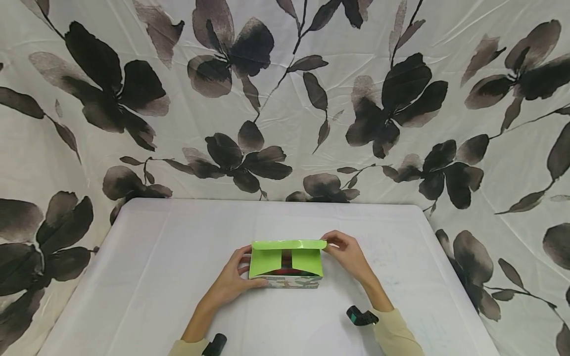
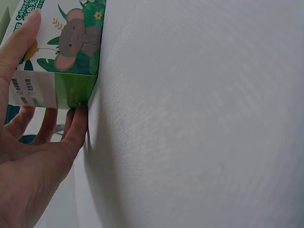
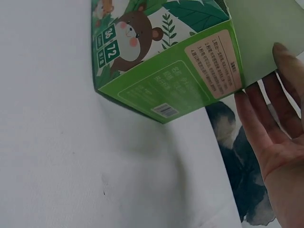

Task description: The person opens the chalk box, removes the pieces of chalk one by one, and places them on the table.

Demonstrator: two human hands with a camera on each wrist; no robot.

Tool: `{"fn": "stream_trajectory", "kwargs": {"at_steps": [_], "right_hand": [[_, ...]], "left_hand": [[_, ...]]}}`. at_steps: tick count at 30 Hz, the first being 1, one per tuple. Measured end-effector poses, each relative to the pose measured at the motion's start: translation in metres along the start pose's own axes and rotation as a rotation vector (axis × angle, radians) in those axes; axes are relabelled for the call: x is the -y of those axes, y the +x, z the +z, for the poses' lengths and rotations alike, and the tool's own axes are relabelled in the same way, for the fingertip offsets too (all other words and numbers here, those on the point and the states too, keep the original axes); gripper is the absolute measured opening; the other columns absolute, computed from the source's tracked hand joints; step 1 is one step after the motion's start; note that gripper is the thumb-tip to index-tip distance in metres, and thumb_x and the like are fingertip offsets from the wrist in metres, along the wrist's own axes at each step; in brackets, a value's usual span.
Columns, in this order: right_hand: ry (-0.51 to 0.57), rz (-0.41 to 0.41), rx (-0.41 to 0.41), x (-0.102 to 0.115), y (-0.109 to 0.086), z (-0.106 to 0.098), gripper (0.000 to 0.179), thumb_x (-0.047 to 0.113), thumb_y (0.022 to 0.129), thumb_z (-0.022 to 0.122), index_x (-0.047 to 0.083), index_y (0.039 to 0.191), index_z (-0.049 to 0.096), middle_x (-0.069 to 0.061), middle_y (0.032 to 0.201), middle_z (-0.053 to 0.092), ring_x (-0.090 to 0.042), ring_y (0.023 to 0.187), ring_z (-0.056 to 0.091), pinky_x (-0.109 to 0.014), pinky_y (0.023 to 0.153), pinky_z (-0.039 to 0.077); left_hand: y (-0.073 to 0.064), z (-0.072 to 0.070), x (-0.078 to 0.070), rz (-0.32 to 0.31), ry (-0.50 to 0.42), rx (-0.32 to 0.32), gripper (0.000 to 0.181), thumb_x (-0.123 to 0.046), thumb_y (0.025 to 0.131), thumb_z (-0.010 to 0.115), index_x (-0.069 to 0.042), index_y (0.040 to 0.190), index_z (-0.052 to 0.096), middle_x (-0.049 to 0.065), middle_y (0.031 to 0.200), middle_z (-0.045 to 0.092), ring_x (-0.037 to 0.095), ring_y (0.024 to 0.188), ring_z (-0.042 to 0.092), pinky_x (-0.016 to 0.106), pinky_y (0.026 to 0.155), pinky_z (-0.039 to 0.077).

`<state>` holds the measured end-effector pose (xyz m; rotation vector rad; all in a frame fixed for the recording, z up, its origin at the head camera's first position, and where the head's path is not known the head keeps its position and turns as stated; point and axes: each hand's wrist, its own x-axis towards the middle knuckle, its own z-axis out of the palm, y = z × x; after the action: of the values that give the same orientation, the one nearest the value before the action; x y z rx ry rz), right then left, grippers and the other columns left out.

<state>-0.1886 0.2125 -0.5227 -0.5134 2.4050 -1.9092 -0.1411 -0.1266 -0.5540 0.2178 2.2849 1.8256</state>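
A small green and white cardboard box [image 1: 299, 282] printed with cartoon animals stands on the table with its top open. Its green lid [image 1: 289, 244] is raised at the far side, and two green side flaps [image 1: 264, 263] lean inward. Something dark and red shows through the gap between them; most of the inside is hidden. My left hand [image 1: 229, 282] grips the box's left end, thumb on the elephant side and fingers against the end panel [image 2: 75, 90]. With the right hand [image 1: 349, 254], I pinch the lid's right corner between thumb [image 3: 285, 59] and fingers.
The white table [image 1: 178, 237] reaches back to a hanging cloth [image 1: 307, 148] with dark flower prints. A black wrist device sits at each sleeve, the right one [image 1: 361, 316] above the table's near right part.
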Motion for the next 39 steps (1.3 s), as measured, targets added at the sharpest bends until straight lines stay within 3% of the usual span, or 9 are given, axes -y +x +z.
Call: {"fn": "stream_trajectory", "kwargs": {"at_steps": [7,14,26,39], "right_hand": [[-0.015,0.072,-0.082,0.000,0.010,0.006,0.020,0.015,0.098,0.073,0.002,0.112,0.069,-0.013,0.108,0.068,-0.016,0.101,0.069,-0.030,0.089,0.059],[0.067,0.156,-0.171,0.006,0.019,0.014,0.025,0.019,0.096,0.076,-0.001,0.107,0.068,-0.014,0.094,0.070,-0.020,0.083,0.071,-0.036,0.080,0.062],[0.068,0.324,-0.293,-0.005,0.032,0.024,0.029,0.023,0.091,0.082,-0.001,0.101,0.070,-0.010,0.082,0.073,-0.017,0.073,0.070,-0.029,0.069,0.062],[-0.014,0.504,-0.297,-0.007,0.027,0.031,0.029,0.026,0.089,0.082,0.000,0.095,0.072,-0.006,0.079,0.074,-0.015,0.069,0.066,-0.026,0.062,0.056]], "left_hand": [[0.001,0.002,-0.002,-0.013,0.008,-0.015,0.101,-0.022,0.072,0.097,-0.014,0.154,0.039,0.009,0.141,0.048,0.027,0.130,0.048,0.043,0.113,0.043],[0.002,0.003,-0.003,-0.028,0.007,-0.030,0.101,-0.022,0.071,0.097,-0.014,0.153,0.039,0.009,0.140,0.049,0.026,0.129,0.048,0.044,0.112,0.043],[0.004,0.004,-0.006,-0.034,0.022,-0.037,0.101,-0.023,0.071,0.097,-0.012,0.153,0.039,0.010,0.140,0.048,0.027,0.129,0.047,0.042,0.113,0.043],[0.001,0.005,-0.006,-0.025,0.059,-0.049,0.101,-0.024,0.071,0.097,-0.012,0.152,0.039,0.010,0.139,0.047,0.028,0.129,0.048,0.045,0.112,0.044]]}}
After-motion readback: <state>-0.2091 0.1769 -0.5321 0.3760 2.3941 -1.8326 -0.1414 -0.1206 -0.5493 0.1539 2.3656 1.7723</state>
